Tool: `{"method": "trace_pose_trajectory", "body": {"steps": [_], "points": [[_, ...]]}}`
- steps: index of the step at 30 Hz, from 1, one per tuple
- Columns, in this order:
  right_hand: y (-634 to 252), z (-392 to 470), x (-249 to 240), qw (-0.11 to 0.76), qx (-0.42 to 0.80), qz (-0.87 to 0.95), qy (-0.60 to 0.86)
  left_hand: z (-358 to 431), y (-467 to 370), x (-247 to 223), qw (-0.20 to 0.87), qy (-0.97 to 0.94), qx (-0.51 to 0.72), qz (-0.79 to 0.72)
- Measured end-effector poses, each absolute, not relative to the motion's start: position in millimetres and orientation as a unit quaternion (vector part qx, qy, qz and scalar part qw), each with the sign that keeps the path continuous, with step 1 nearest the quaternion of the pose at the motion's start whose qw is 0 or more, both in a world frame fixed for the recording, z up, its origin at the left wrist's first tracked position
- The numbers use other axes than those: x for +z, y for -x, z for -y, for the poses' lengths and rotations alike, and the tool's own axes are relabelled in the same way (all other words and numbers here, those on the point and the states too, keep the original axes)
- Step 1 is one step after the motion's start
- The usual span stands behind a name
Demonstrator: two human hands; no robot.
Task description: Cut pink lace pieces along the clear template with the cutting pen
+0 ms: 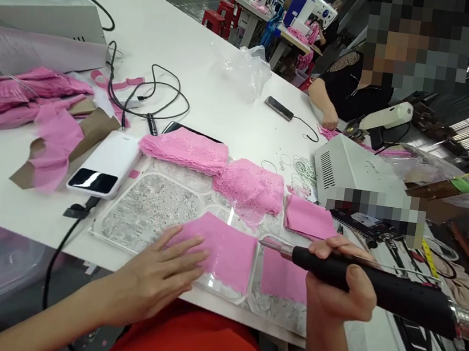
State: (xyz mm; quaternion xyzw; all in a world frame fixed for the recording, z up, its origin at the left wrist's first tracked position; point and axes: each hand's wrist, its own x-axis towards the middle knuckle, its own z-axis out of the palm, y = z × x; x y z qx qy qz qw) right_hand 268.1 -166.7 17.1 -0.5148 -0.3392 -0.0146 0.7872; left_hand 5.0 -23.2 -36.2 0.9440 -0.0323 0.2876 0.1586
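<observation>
My left hand point(167, 273) lies flat, fingers spread, on the left part of a pink fabric piece point(224, 255), which rests on a clear plate over a grey marbled board point(147, 210). My right hand point(339, 281) grips a black handheld tool with a metal tip point(379, 289); the tip points left, near the fabric's right edge. Whether it touches the fabric I cannot tell. Partly behind the tool is a second pink piece point(284, 277). Beyond these sit a pink lace stack point(190, 149), another lace pile point(253, 184) and a folded pink stack point(311, 217).
A white power bank point(108, 165) with a black cable point(57, 256) stands left of the board. Pink fabric and brown paper pieces point(88, 133) lie farther left. A grey box point(358, 171) stands at right. Across the table point(158, 33) sits a person point(353, 93) beside a phone point(279, 108).
</observation>
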Motion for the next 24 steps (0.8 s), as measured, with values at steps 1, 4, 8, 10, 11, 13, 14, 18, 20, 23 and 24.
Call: {"method": "trace_pose_trajectory", "body": {"steps": [1, 4, 8, 10, 11, 13, 14, 18, 20, 23, 24], "points": [[-268.2, 167.6, 16.5, 0.788, -0.017, 0.338, 0.515, 26.5, -11.0, -37.4, 0.158, -0.943, 0.291, 0.040], [-267.4, 167.4, 14.7, 0.789, -0.017, 0.336, 0.514, 31.9, -22.0, -40.6, 0.160, -0.939, 0.301, 0.044], [-267.7, 164.7, 11.8, 0.796, -0.007, 0.330, 0.508, 33.4, -22.2, -42.8, 0.177, -0.936, 0.302, 0.026], [-268.3, 163.0, 10.6, 0.798, -0.003, 0.330, 0.505, 33.9, -20.4, -43.6, 0.181, -0.937, 0.297, 0.024], [-268.6, 162.3, 10.0, 0.798, -0.001, 0.332, 0.504, 34.1, -19.8, -44.1, 0.182, -0.938, 0.295, 0.024], [-269.0, 161.2, 9.2, 0.797, 0.000, 0.335, 0.503, 34.5, -19.2, -44.8, 0.185, -0.938, 0.293, 0.020], [-269.2, 161.0, 8.9, 0.796, 0.002, 0.336, 0.503, 34.5, -19.2, -45.0, 0.186, -0.938, 0.292, 0.019], [-269.7, 162.1, 7.7, 0.790, 0.004, 0.346, 0.507, 33.9, -19.3, -44.6, 0.184, -0.940, 0.288, 0.018], [-270.0, 162.7, 7.1, 0.785, 0.004, 0.353, 0.509, 33.3, -19.3, -44.5, 0.184, -0.939, 0.291, 0.016], [-270.3, 163.0, 6.8, 0.780, 0.001, 0.359, 0.513, 33.3, -19.4, -46.0, 0.175, -0.943, 0.281, 0.018], [-270.4, 163.0, 7.0, 0.779, 0.000, 0.359, 0.514, 33.6, -19.3, -46.8, 0.172, -0.945, 0.277, 0.017]]}}
